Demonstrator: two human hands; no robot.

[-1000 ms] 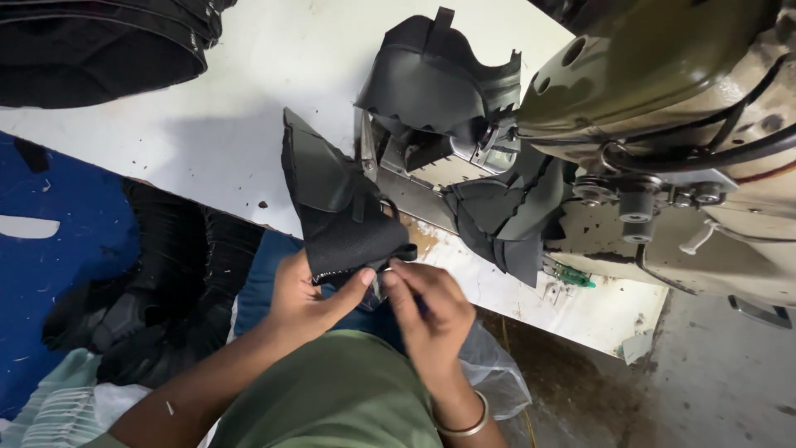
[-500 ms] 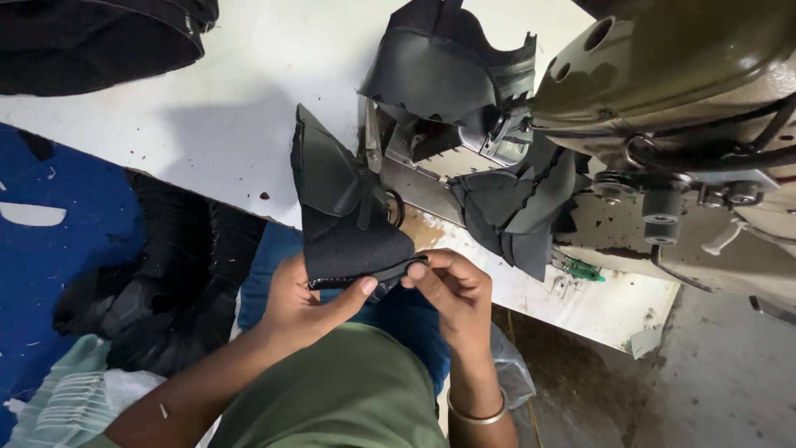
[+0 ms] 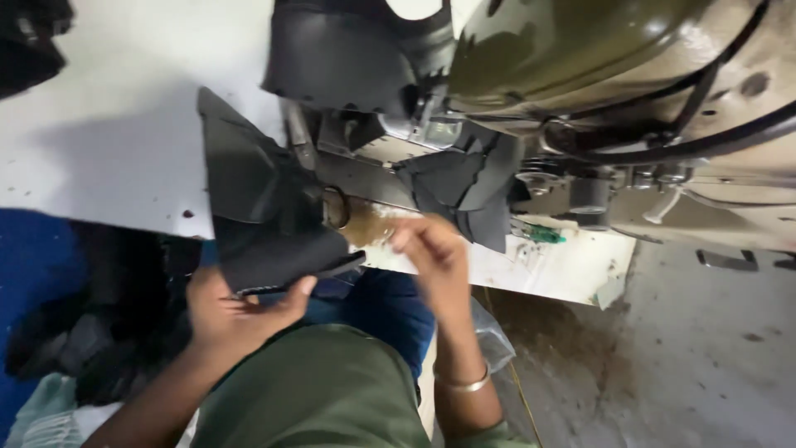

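Observation:
My left hand (image 3: pixel 236 311) grips the lower edge of a dark folded fabric piece (image 3: pixel 257 211), thumb on top, holding it at the white table's front edge. My right hand (image 3: pixel 431 257) is lifted off that piece, with its fingers pinched together near the table edge, just below a second black cut piece (image 3: pixel 464 187) lying under the sewing machine's head. Whether anything thin sits between those fingers is too blurred to tell. A third black piece (image 3: pixel 340 58) lies on the machine bed farther back.
An olive-coloured sewing machine (image 3: pixel 630 91) fills the upper right. The white table (image 3: pixel 116 133) spreads left, with a brown stain (image 3: pixel 369 224) near its edge. Dark fabric pieces (image 3: pixel 91 332) are piled low on the left by blue cloth. Grey floor (image 3: pixel 688 357) lies to the right.
My right hand has let go of the dark piece and moved up and right toward the machine. My left hand keeps its hold. The camera has moved closer.

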